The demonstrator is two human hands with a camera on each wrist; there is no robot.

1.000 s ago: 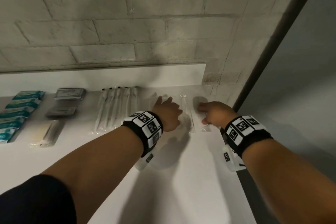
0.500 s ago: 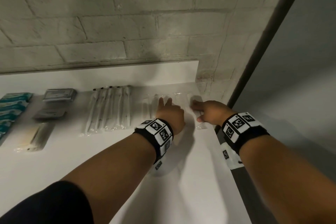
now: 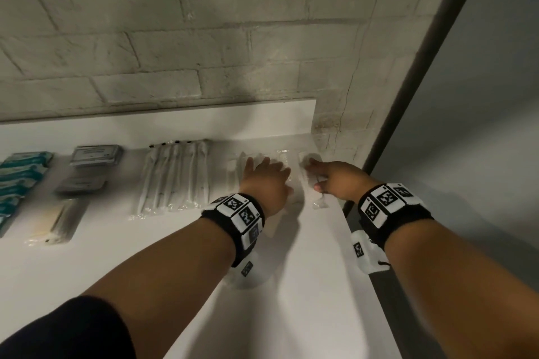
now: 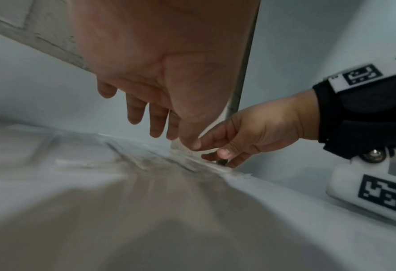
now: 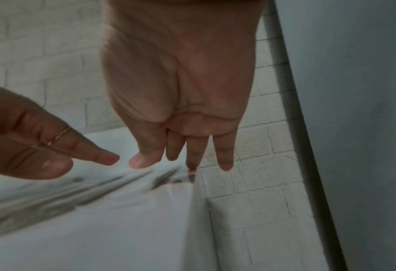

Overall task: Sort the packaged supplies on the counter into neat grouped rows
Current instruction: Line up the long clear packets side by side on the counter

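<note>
Several clear flat packets (image 3: pixel 282 155) lie side by side at the right end of the white counter (image 3: pixel 291 285). My left hand (image 3: pixel 264 181) is spread over them with straight fingers (image 4: pixel 135 113) just above the plastic, and whether they touch it I cannot tell. My right hand (image 3: pixel 335 181) reaches to the rightmost clear packet (image 3: pixel 319 202), which lies along the counter's right edge. Its fingers (image 5: pixel 193 155) point straight down, and a fingertip touches that packet. Neither hand grips anything.
Left of the hands lies a row of long white wrapped items (image 3: pixel 175 178). Further left are two grey packets (image 3: pixel 96 156), a yellowish clear packet (image 3: pixel 55 221) and teal packets (image 3: pixel 20 175). A brick wall (image 3: pixel 204 52) backs the counter, and a dark post (image 3: pixel 423 67) stands past its right edge.
Both hands stay over the clear packets at the right end. The left hand has slid slightly right, covering more of the packet between the hands. The head view has swung a little.
</note>
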